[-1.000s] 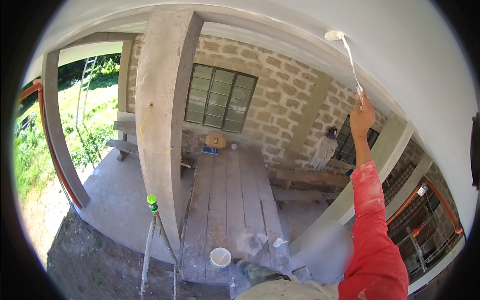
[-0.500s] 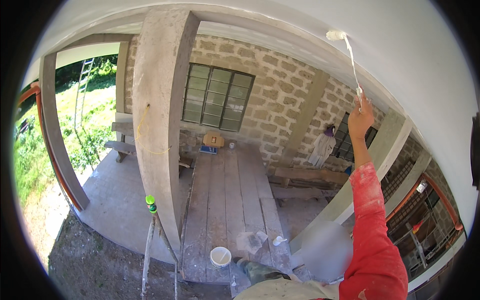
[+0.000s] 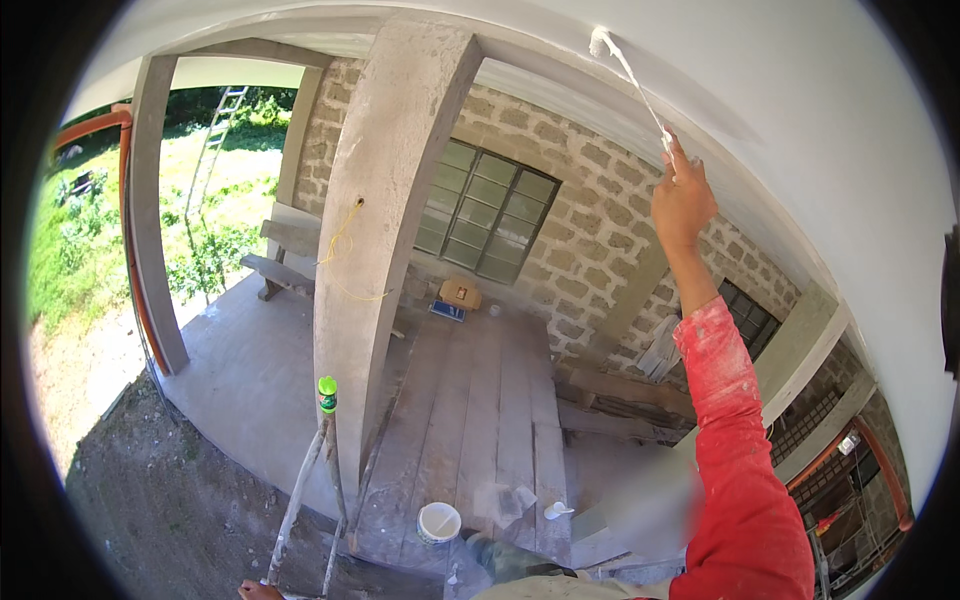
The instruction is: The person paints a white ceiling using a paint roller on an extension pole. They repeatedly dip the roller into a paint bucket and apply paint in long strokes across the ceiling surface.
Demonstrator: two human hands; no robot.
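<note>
My right hand [image 3: 684, 195], its arm raised in a stained red sleeve, grips the handle of a small paint roller [image 3: 640, 85]. The roller's pale, paint-coated head touches the white ceiling [image 3: 790, 110] near the beam's edge. At the lower edge, my left hand [image 3: 260, 590] shows only in part, closed at a paint-spotted pole [image 3: 295, 505]. This pole meets another at the top, where a green plastic bottle [image 3: 327, 394] is fitted. Below on the planks stands a white bucket [image 3: 439, 522] with something light inside.
A concrete column [image 3: 385, 200] with a yellow wire stands left of centre. The plank platform [image 3: 480, 430] carries a cardboard box [image 3: 460, 293], a blue box [image 3: 447, 311], a plastic sheet [image 3: 500, 503] and a white container [image 3: 557, 510]. Behind is a block wall with a window [image 3: 490, 205].
The roller and my right hand have shifted left and up in view, still at the ceiling. My left hand has come into view at the pole. The view has turned slightly left.
</note>
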